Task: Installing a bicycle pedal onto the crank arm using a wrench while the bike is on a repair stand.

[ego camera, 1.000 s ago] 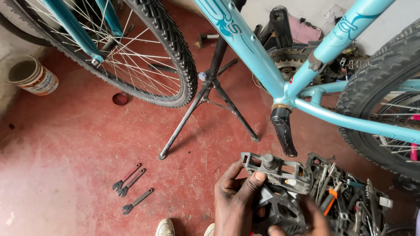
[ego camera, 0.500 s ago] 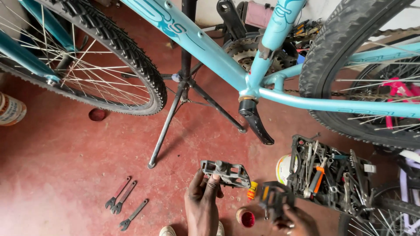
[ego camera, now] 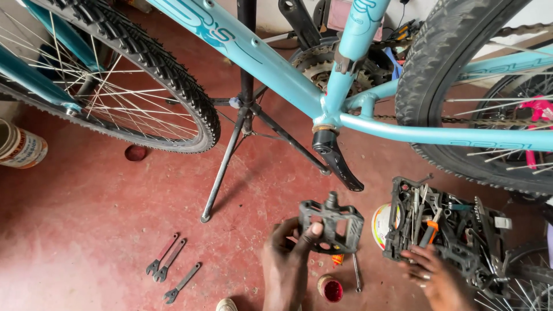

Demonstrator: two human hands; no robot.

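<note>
Here, on a red workshop floor, a person's left hand grips a black bicycle pedal by its near edge, thumb pressed on the frame and fingers closed beneath, so the threaded axle points up toward the bare crank arm just above it. The pale blue bicycle hangs off the ground on a black repair stand, which puts the crank within easy reach of someone crouching. The right hand lies spread, fingers apart, on the edge of a black tool tray crammed with parts and tools; it holds nothing that can be made out. Three small spanners lie together on the floor to the left, near the stand's foot. A small red pot sits just below the pedal, close to the hand. A paint tin stands well apart by the front wheel.
</note>
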